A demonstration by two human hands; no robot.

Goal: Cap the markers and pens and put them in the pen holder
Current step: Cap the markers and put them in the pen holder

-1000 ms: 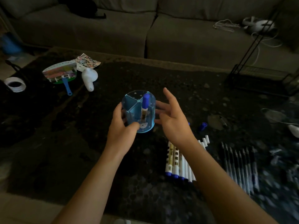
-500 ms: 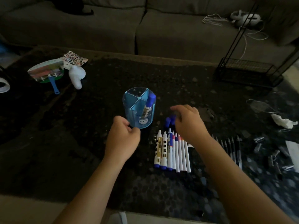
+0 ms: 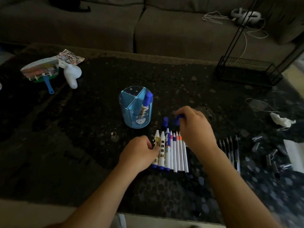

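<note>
Left hand (image 3: pixel 139 153) pinches leftmost marker (image 3: pixel 157 149); right hand (image 3: pixel 194 127) grips blue cap (image 3: pixel 178 120).

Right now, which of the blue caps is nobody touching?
The blue cap standing alone on the table, just right of the pen holder. The right hand pinches the other loose cap, and a third sits on the marker inside the holder.

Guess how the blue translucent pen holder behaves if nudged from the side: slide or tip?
The blue translucent plastic pen holder looks light, thin-walled and nearly empty, so it probably slides on the dark glossy table. It is tall and holds only one blue-capped marker, leaning at its rim, so a high push might tip it.
</note>
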